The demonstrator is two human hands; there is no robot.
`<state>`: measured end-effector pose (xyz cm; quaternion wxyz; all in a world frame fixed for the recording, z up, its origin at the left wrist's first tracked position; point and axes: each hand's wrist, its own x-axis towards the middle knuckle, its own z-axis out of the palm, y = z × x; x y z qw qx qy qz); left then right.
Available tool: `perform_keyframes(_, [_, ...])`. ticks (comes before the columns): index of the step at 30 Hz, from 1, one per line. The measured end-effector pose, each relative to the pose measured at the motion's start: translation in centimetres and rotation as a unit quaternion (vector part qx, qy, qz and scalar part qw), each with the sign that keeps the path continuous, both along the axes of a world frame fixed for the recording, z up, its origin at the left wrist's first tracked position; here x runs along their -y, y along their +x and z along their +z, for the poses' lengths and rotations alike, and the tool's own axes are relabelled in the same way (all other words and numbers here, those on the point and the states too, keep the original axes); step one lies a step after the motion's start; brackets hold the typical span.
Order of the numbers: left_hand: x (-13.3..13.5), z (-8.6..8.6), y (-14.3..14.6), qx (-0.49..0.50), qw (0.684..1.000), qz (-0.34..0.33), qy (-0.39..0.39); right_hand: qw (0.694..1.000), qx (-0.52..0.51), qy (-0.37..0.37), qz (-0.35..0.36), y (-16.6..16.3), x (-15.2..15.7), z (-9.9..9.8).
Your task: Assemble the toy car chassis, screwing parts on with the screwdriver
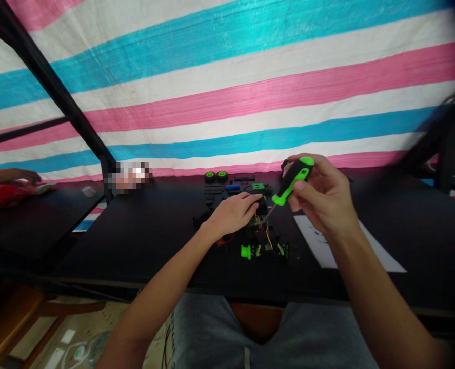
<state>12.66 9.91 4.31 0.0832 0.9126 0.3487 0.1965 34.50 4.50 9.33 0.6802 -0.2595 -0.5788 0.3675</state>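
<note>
My right hand (321, 197) is closed round a screwdriver (293, 180) with a green and black handle, its tip pointing down at a small toy car chassis (264, 241) on the black table (142, 241). The chassis is black with green parts and coloured wires. My left hand (233, 212) rests on the chassis from the left, fingers curled over its top, pressing on it. Two green-rimmed wheels (216, 176) and small black parts (214, 192) lie behind the chassis, along with a blue cylinder (232, 187).
A white sheet of paper (323, 246) lies to the right of the chassis. A pink, blue and white striped tarp hangs behind the table. At far left another person's hand (7, 177) rests by a red object (4, 196) on a neighbouring table.
</note>
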Motion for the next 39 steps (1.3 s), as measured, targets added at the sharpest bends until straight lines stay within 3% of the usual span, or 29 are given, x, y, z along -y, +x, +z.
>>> perform_keyframes(13, [-0.03, 0.19, 0.1, -0.004, 1.0, -0.004, -0.005, 1.0, -0.024, -0.017, -0.01, -0.12, 0.22, 0.28])
perform_keyframes(25, [-0.12, -0.05, 0.08, -0.002, 1.0, -0.003, 0.002, 1.0, 0.02, -0.002, -0.004, 0.03, 0.27, 0.15])
perform_keyframes(31, [-0.09, -0.02, 0.07, -0.004, 1.0, -0.003, 0.002, 0.999, 0.016, -0.015, -0.034, 0.0, 0.44, 0.4])
perform_keyframes(39, [0.01, 0.03, 0.06, -0.001, 1.0, -0.001, 0.004, 1.0, 0.012, -0.018, -0.012, 0.03, 0.45, 0.31])
